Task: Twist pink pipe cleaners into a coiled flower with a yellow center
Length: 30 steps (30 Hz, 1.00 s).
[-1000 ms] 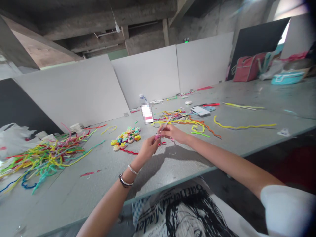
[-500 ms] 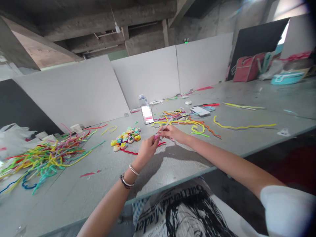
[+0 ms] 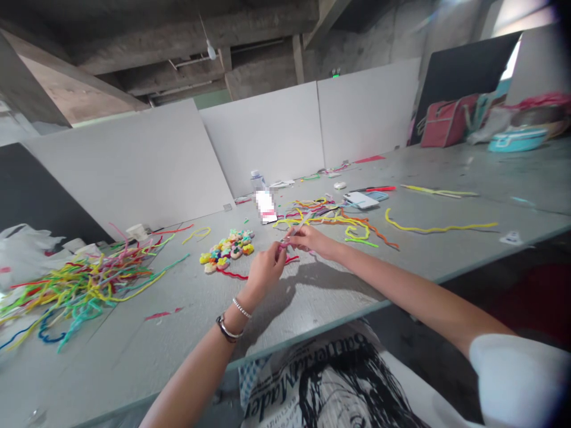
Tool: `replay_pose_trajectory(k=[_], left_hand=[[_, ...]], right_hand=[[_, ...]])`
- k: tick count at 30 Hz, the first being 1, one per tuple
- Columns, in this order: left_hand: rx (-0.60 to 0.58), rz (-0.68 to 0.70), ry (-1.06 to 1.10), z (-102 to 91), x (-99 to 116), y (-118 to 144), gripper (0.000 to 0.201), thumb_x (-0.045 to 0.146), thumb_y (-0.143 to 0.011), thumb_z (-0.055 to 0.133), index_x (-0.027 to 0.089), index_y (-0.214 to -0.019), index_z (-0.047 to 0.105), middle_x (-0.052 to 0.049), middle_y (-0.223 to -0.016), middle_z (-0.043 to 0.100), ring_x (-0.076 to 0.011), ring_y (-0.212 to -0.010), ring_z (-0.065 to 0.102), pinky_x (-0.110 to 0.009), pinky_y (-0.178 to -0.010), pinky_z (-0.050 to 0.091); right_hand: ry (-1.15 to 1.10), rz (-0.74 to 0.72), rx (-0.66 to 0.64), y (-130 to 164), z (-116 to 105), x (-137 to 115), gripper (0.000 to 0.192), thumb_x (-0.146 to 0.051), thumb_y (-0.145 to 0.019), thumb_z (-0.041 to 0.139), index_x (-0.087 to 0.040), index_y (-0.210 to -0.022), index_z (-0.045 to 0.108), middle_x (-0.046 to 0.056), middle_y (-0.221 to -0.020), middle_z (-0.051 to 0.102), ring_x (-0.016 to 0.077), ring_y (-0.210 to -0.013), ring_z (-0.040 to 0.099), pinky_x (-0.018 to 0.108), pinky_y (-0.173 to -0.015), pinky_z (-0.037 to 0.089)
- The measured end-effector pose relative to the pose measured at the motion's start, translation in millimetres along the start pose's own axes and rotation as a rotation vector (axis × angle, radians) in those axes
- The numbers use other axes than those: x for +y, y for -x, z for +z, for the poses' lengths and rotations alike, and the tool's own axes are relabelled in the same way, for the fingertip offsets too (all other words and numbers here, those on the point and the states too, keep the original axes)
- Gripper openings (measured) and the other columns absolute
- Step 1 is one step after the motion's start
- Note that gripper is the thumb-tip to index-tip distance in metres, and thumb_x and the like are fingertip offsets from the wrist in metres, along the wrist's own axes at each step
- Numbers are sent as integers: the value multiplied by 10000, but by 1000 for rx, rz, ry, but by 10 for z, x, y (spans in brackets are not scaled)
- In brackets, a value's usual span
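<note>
My left hand (image 3: 266, 266), a bracelet and a bangle on its wrist, pinches a small pink pipe cleaner (image 3: 282, 244) above the table. Close against it, my right hand (image 3: 310, 240) is closed on a greyish pipe cleaner (image 3: 298, 226) whose end sticks up past the fingers. The fingertips nearly meet and hide most of the piece between them. Just beyond my left hand lies a cluster of small multicoloured pipe-cleaner flowers (image 3: 232, 247). A red pipe cleaner (image 3: 232, 274) runs from the cluster toward that hand.
Loose pipe cleaners make a tangled pile (image 3: 93, 276) at the left, and yellow and orange ones (image 3: 357, 223) lie beyond my right hand. A lit phone (image 3: 266, 209) leans against a bottle (image 3: 256, 178). Another phone (image 3: 360, 200) lies flat. White panels (image 3: 267, 131) border the table's far side.
The greyish pipe cleaner in my right hand has shifted slightly and shows more above the fingers. Both hands stay in nearly the same place.
</note>
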State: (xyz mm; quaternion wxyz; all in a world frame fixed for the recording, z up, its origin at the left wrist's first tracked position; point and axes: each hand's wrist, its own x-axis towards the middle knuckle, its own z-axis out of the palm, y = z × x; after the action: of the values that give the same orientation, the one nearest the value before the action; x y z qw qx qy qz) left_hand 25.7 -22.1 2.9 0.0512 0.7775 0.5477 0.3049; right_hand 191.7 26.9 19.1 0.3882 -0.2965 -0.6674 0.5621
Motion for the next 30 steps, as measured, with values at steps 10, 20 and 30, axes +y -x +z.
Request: replay_pose_trajectory(k=[10, 20, 30], left_hand=[[23, -19, 31, 11, -35, -10, 245, 365, -862, 384, 189, -755, 516, 43, -540, 430, -95, -487, 381, -227, -496, 206], [12, -29, 34, 22, -24, -39, 296, 371, -870, 362, 180, -680, 486, 33, -528, 432, -98, -487, 368, -242, -505, 194], [-29, -49, 148, 47, -27, -74, 291, 354, -881, 327, 181, -702, 477, 35, -528, 454, -98, -493, 397, -230, -511, 221]], right_hand=[[33, -16, -97, -43, -39, 93, 359, -450, -711, 650, -176, -913, 534, -48, -594, 519, 51, -446, 303, 221, -441, 175], [-38, -79, -33, -55, -49, 99, 463, -375, -660, 708, -187, -1026, 497, -70, -619, 471, 55, -466, 302, 232, -453, 175], [-116, -44, -116, -41, -87, 91, 479, -379, -652, 723, -186, -1033, 504, -57, -650, 499, 56, -484, 333, 231, -456, 176]])
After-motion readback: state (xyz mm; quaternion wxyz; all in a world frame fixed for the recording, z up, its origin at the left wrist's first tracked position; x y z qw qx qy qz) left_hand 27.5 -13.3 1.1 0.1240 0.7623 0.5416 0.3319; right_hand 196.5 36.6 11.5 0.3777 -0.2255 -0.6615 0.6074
